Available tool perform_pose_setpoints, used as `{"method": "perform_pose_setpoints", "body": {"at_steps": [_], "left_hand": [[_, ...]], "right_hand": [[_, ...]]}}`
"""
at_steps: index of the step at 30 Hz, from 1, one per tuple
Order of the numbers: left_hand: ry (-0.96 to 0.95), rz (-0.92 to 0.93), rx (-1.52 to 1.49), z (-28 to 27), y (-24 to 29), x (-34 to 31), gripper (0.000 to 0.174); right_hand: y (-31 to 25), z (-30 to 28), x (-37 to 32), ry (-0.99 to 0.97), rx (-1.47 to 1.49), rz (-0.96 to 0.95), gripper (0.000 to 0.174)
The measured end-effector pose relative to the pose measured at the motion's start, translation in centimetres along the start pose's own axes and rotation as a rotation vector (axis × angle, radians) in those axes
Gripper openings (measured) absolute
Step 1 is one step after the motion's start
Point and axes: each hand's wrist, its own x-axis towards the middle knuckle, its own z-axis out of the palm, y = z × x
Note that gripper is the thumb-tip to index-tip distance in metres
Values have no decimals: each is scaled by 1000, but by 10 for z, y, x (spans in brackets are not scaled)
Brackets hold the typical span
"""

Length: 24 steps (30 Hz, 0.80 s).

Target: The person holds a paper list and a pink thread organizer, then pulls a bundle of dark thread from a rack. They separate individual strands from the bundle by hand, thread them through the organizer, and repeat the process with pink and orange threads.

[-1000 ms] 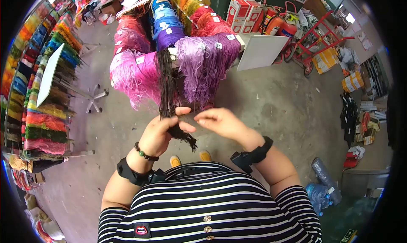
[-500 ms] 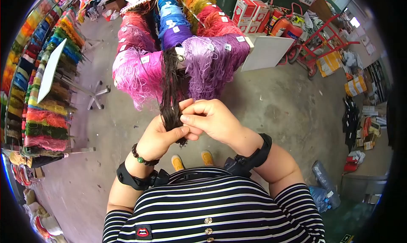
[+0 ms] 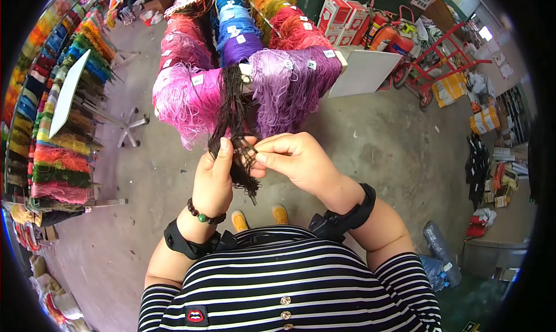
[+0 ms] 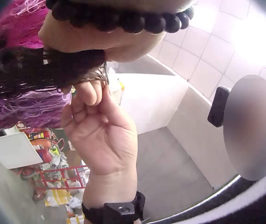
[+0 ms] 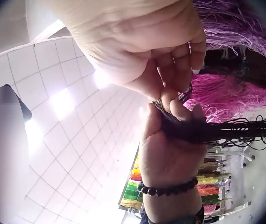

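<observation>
A hank of dark brown cords (image 3: 233, 103) hangs down from the front of the thread rack, between bright pink threads (image 3: 188, 103) and purple threads (image 3: 286, 91). My left hand (image 3: 215, 178) holds its lower part, fingers behind it and thumb pointing up; loose ends dangle below. From the right, my right hand (image 3: 301, 158) pinches a few strands drawn out sideways from the hank between thumb and forefinger. In the right wrist view the dark cords (image 5: 235, 131) run across the left palm, and the fingertips of both hands meet at the strands.
Blue threads (image 3: 237, 25) and red ones lie farther back on the rack. A white board (image 3: 365, 72) leans right of it, near fire extinguishers (image 3: 385, 36) and a red hand truck (image 3: 437, 59). Another rack of coloured threads (image 3: 63, 175) stands at left.
The right hand, apart from the hank a second ago, has come in to the left and now pinches strands out of it. The left thumb has lifted from lying across the cords.
</observation>
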Motion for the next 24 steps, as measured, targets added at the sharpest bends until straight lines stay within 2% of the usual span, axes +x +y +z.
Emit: {"method": "perform_pose_setpoints", "body": {"at_steps": [5, 8, 11, 12, 14, 17, 18, 20, 23, 24], "left_hand": [[-104, -28, 93, 1, 3, -1, 35], [-92, -46, 138, -4, -2, 1, 32], [1, -35, 67, -7, -3, 0, 29], [21, -36, 44, -10, -2, -1, 28], [41, -49, 53, -13, -6, -4, 27], [38, -59, 66, -15, -7, -8, 26], [36, -60, 61, -16, -8, -9, 26], [32, -63, 48, -18, -12, -11, 25], [85, -65, -10, -15, -12, -12, 22], [75, -69, -9, -17, -13, -13, 22]], "right_hand": [[3, -2, -2, -19, 88, 38, 14], [3, -11, 0, -133, -127, -35, 17], [16, -16, 5, 100, -79, 106, 20], [24, -25, 10, 124, -65, 162, 30], [51, -36, 25, 204, -90, 136, 47], [59, -29, 37, 119, 33, 202, 60], [64, -27, 42, 32, 95, 211, 68], [79, -13, 51, 19, 195, 132, 60], [63, -12, 52, -246, 349, 177, 41], [59, -11, 49, -212, 376, 202, 35]]}}
